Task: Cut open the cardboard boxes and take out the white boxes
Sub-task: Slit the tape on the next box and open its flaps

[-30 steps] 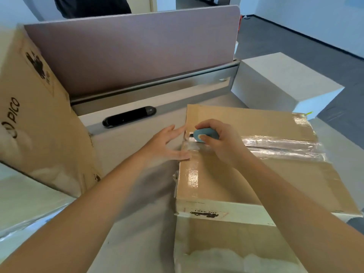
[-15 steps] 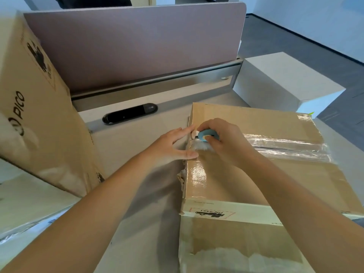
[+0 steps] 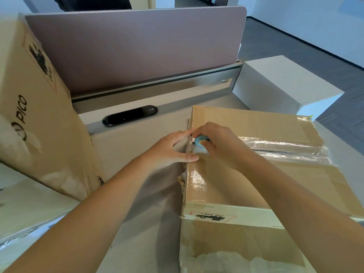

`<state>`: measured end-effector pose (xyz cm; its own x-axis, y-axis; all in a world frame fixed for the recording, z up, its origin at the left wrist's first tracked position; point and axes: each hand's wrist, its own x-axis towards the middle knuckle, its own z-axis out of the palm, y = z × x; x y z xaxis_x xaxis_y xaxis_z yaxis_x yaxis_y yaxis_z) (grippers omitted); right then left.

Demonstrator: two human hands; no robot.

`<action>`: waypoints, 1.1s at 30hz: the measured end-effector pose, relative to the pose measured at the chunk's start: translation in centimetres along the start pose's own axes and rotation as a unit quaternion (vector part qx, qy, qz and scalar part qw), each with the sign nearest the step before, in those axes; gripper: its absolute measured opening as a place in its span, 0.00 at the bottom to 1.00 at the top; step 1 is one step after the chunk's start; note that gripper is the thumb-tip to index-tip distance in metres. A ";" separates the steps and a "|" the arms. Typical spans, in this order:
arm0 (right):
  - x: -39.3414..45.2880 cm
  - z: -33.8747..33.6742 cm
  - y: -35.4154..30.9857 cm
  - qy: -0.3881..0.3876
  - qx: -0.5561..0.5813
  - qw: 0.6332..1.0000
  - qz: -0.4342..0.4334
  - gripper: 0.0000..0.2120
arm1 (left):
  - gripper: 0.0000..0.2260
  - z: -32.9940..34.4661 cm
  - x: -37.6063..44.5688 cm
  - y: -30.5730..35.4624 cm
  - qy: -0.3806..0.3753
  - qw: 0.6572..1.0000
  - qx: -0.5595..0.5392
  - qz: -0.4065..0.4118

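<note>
PICO carton (image 3: pixel 35 119) left — divider (image 3: pixel 137 46) behind

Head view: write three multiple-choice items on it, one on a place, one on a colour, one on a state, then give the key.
1. Where is the right hand?
A. at the left end of the taped seam on the cardboard box
B. on the white box
C. on the black slot

2. What colour is the cutter?
A. red
B. light blue
C. black

3. How is the left hand?
A. clenched in a fist, off the box
B. gripping the cutter
C. fingers straight, touching the box's left edge

Key: A, its fingers sit where the tape starts; B, a blue body shows under them; C, the straight fingers and thumb meet the edge.
</note>
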<state>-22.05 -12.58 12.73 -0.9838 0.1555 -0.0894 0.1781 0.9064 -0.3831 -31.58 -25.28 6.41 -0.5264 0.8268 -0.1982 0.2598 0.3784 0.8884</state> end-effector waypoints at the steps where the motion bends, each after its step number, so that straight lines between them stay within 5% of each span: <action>1: 0.0 -0.1 0.0 -0.003 -0.005 1.000 0.000 0.13 | 0.35 0.0 0.0 0.0 0.001 1.000 0.004 0.001; 20: -2.2 -1.2 3.5 0.004 -0.101 0.995 0.013 0.15 | 0.34 -0.1 0.1 0.0 -0.004 0.999 0.041 0.001; 24: -2.4 -1.4 3.8 0.025 -0.031 0.999 0.030 0.16 | 0.36 -0.3 0.1 0.7 0.009 0.998 0.065 -0.012; 29: -2.8 -1.6 4.4 0.107 0.095 0.988 0.059 0.13 | 0.36 1.1 0.3 3.8 0.063 0.972 0.220 0.046; 33: -3.1 -1.2 4.6 0.139 0.143 0.979 0.048 0.12 | 0.43 3.1 0.9 4.6 0.017 0.960 0.276 0.032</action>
<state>-18.16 -8.42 12.33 -0.9230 0.3710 0.1020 0.2286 0.7419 -0.6304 -28.35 -21.56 9.05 -0.5189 0.8450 -0.1290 0.6773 0.4985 0.5411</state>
